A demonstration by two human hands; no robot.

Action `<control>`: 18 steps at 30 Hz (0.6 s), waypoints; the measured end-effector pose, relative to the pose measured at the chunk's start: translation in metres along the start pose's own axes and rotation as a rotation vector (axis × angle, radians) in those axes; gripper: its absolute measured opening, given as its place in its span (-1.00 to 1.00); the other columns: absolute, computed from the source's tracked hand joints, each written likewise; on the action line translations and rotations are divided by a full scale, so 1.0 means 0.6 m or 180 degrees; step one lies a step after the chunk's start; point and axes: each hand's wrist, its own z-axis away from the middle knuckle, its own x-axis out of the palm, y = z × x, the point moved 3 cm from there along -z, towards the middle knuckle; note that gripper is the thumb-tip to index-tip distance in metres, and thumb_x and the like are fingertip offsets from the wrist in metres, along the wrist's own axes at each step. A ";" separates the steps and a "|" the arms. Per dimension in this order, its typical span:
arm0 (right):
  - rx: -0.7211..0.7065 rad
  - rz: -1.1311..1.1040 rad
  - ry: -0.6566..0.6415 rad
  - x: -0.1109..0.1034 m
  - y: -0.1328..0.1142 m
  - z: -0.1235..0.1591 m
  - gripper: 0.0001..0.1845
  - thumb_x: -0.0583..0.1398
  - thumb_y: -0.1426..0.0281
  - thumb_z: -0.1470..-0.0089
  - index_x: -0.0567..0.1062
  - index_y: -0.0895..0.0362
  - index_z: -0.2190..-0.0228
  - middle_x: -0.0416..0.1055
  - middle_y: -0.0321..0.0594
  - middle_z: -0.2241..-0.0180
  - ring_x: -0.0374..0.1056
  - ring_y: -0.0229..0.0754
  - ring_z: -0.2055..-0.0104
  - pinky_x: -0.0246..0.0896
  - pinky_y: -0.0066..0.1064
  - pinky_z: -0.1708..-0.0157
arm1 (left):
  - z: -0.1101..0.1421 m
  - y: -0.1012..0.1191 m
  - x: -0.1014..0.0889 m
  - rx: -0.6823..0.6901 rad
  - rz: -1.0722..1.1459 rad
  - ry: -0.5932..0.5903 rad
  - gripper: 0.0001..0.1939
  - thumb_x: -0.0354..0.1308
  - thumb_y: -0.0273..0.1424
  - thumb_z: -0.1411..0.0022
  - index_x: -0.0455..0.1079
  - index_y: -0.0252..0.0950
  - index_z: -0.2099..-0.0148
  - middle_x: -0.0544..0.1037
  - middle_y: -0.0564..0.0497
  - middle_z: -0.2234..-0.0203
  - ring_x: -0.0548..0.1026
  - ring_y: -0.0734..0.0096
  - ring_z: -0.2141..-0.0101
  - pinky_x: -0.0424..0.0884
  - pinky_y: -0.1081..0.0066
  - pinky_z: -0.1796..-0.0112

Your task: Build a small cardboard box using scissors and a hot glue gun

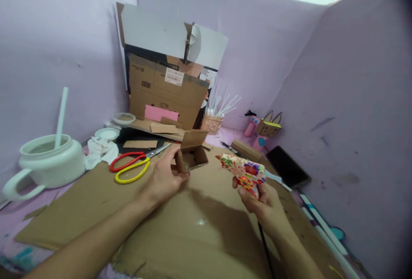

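Observation:
My left hand point(167, 176) pinches the side of a small open cardboard box point(195, 165) just above the cardboard sheet point(180, 236). One flap of the box stands up at the back. In my right hand point(265, 204) is a glue gun point(243, 171) with a flowered covering, its nozzle pointing left at the box but apart from it. A small red light glows on the gun, a pale glue stick sticks out of its rear, and a black cord hangs below. Scissors point(138, 165) with red and yellow handles lie left of my left hand.
At left stand a white mug-like pot point(53, 163) with a stick in it and crumpled tissue point(101, 150). Large cardboard pieces point(161, 86) lean at the back beside a pot of glue sticks point(212, 122). A dark phone point(286, 167) and small paper figures point(268, 128) are at right.

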 end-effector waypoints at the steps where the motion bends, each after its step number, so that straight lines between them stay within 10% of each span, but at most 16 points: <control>1: -0.0016 -0.0006 -0.0015 -0.002 0.001 0.000 -0.72 0.19 0.20 0.07 0.42 0.18 0.42 0.18 -0.37 0.58 -0.06 -0.38 0.64 -0.13 -0.51 0.69 | -0.001 0.002 0.001 -0.0071 0.0109 -0.0113 -0.34 0.22 -0.49 0.09 0.19 -0.31 -0.12 0.46 -0.11 0.09 0.50 0.22 0.21 0.49 0.29 0.22; 18: 0.0265 0.0145 -0.0255 0.008 -0.022 -0.003 -0.70 0.17 0.20 0.15 0.40 0.21 0.48 0.20 -0.31 0.58 -0.02 -0.36 0.62 -0.08 -0.51 0.70 | 0.005 0.006 0.006 -0.0456 0.0549 -0.0783 -0.36 0.20 -0.53 0.20 0.29 -0.31 -0.04 0.51 -0.04 0.16 0.51 0.21 0.25 0.45 0.37 0.26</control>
